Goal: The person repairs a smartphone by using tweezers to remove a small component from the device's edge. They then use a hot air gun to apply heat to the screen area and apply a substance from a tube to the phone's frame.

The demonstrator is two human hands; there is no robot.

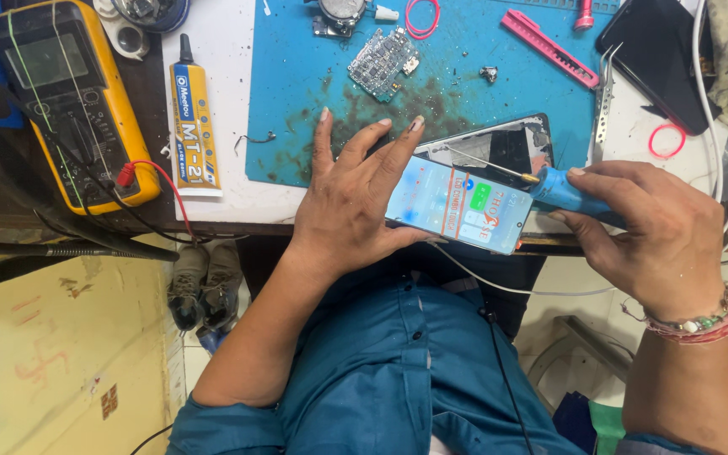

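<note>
Head view, looking down at a repair bench and the person's lap. The left hand [351, 198] cradles a lit phone [457, 206] at the bench's near edge, palm under its left end, fingers spread above and not clenched. The screen is on and shows coloured panels. The right hand [655, 232] is closed around a blue-handled screwdriver [562, 190], whose thin shaft points left over an opened phone [499, 147] lying on the blue mat [297, 101] just behind the lit one. The tip seems to hover over that opened phone's dark inside, though whether it touches is hard to tell.

As to progress: the opened phone is already apart, with a loose circuit board [383, 53] well away on the mat, so dismantling looks done and reassembly not begun. The handheld phone looks whole and working.

Around them: a yellow multimeter [73, 101] at far left with its red lead, a glue tube [193, 122] beside it, a pink knife [549, 48] and tweezers [604, 97] near the mat's right edge.
</note>
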